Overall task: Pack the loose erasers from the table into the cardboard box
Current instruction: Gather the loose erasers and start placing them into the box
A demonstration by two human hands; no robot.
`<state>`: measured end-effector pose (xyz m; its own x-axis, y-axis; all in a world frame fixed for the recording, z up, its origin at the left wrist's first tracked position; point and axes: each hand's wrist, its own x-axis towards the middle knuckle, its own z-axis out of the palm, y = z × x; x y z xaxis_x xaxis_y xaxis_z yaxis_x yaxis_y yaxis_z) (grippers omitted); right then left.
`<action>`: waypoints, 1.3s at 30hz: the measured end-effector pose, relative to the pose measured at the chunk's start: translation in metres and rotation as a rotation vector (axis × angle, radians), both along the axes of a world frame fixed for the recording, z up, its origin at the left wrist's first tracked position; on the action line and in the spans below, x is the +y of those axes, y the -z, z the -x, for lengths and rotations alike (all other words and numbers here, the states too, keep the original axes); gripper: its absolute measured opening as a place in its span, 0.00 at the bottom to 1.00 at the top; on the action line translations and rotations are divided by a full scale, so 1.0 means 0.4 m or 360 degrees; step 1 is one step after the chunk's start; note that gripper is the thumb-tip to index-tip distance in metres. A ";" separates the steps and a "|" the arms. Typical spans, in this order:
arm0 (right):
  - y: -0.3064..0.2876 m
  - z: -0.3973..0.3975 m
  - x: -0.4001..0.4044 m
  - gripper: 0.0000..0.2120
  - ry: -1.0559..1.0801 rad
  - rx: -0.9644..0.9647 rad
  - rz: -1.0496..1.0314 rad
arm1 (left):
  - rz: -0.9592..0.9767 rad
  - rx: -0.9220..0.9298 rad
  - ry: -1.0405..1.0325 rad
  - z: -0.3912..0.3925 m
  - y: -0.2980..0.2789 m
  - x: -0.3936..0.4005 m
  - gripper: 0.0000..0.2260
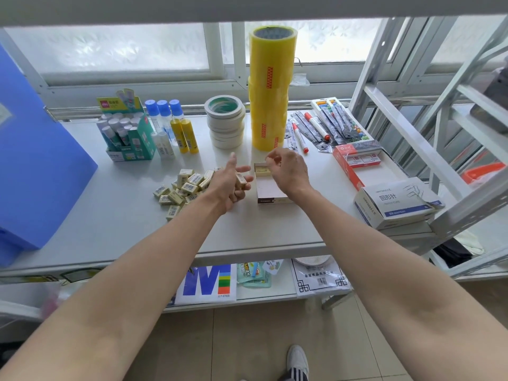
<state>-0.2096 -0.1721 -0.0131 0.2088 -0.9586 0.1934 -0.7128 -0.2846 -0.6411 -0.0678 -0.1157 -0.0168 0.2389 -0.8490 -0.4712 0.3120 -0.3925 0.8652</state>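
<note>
A smooth pale grey tabletop [115, 215] carries everything, with a large matte blue plastic folder box [35, 160] leaning at its left end. At the back stands a tall glossy column of yellow packing-tape rolls [270, 86], a shorter stack of cream masking-tape rolls [226, 122] just left of it and a teal cardboard display carton of glue sticks [129, 136] further left. A white paper-clip carton [395, 202] lies at the right. Near the middle sits the small open cardboard box [270, 192], shallow and rectangular, with a yellow eraser [262, 170] lying at its far end. The right hand [287, 169] hovers over that end, fingers curled with thumb and forefinger drawn together; whether they pinch anything cannot be told. The left hand [229, 185], just left of the box, holds one wrapped eraser [241, 179] between its fingers. Beside it lies the heap of loose wrapped erasers [182, 187], small cream blocks with barcode sleeves.
</note>
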 end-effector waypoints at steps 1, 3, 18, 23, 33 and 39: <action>-0.009 -0.008 0.005 0.09 -0.0048 -0.0088 -0.0047 | 0.0004 0.0147 -0.0003 -0.009 0.000 0.003 0.28; -0.026 -0.022 0.018 0.11 -0.0167 -0.0202 -0.0156 | 0.0020 0.0259 0.0002 -0.019 -0.002 0.009 0.31; -0.045 -0.057 0.082 0.15 -0.0414 -0.0642 -0.0592 | 0.0049 0.0057 0.0012 -0.016 -0.035 0.042 0.24; -0.023 -0.024 0.074 0.12 -0.0301 -0.0964 -0.0660 | -0.0034 0.0030 0.0202 -0.021 -0.028 0.055 0.17; 0.002 -0.003 0.073 0.15 -0.0288 -0.1113 -0.0853 | 0.0075 0.0043 0.0132 -0.017 -0.022 0.053 0.03; -0.002 0.004 0.083 0.06 -0.0178 -0.1198 -0.0892 | 0.0153 -0.0035 0.0157 -0.014 -0.022 0.059 0.05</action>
<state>-0.2113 -0.1391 -0.0123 0.3132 -0.9347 -0.1682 -0.0432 0.1629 -0.9857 -0.0623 -0.0920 -0.0080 0.1615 -0.9100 -0.3819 0.2563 -0.3350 0.9067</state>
